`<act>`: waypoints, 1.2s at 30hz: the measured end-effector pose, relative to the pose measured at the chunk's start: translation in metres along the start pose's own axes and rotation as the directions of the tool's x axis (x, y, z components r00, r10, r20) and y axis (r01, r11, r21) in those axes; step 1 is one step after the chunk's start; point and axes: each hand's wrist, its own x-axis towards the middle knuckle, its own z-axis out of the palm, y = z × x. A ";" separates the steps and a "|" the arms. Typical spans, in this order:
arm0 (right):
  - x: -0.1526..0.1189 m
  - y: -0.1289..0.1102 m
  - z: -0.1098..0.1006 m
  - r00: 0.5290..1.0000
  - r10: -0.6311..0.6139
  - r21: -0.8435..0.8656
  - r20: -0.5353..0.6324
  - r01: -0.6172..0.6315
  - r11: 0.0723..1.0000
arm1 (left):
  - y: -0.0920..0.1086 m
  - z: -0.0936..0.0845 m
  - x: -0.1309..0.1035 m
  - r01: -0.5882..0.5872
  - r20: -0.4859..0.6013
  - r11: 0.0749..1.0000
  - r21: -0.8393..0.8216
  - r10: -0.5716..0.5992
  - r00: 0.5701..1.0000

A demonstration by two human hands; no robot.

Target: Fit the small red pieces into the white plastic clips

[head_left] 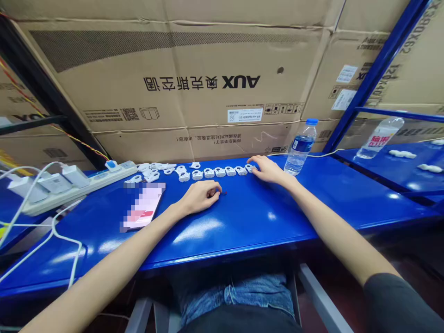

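Note:
Several small white plastic pieces stand in a row [219, 172] along the back of the blue table [243, 217]. My right hand [266, 169] is at the right end of that row, its thumb and fingers around the last white piece [249, 168]. My left hand [202, 196] rests on the table in front of the row, fingers curled, with a small dark red item [225, 193] at its fingertips. A looser pile of white pieces [151, 173] lies at the row's left.
A water bottle [301, 147] stands right of my right hand. A phone [144, 206] lies left of my left hand, near a power strip [100, 181] with chargers and white cables. Large cardboard boxes [208, 55] rise behind the table.

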 end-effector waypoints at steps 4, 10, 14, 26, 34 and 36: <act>0.002 -0.015 0.007 0.997 -0.073 -0.026 0.037 0.074 0.997 | 0.000 0.000 0.001 0.012 -0.002 1.000 0.004 -0.012 1.000; 0.004 -0.022 0.011 0.996 -0.062 -0.069 0.063 0.067 0.995 | 0.002 0.000 0.001 0.025 -0.044 0.999 0.035 -0.024 0.999; 0.003 -0.024 0.010 0.997 -0.057 -0.074 0.049 0.060 0.995 | 0.002 0.000 0.001 0.042 -0.063 0.998 0.048 -0.039 0.997; -0.005 -0.053 0.003 0.958 -0.109 -0.014 -0.267 0.109 0.994 | 0.004 0.003 0.002 0.051 -0.163 0.998 -0.021 -0.054 0.985; -0.016 -0.094 0.012 0.869 -0.275 0.032 -0.412 0.315 0.949 | 0.008 0.004 0.008 0.186 -0.388 0.944 -0.272 -0.284 0.877; -0.017 -0.097 0.015 0.863 -0.296 0.027 -0.410 0.336 0.942 | 0.009 0.003 0.008 0.197 -0.381 0.933 -0.301 -0.307 0.872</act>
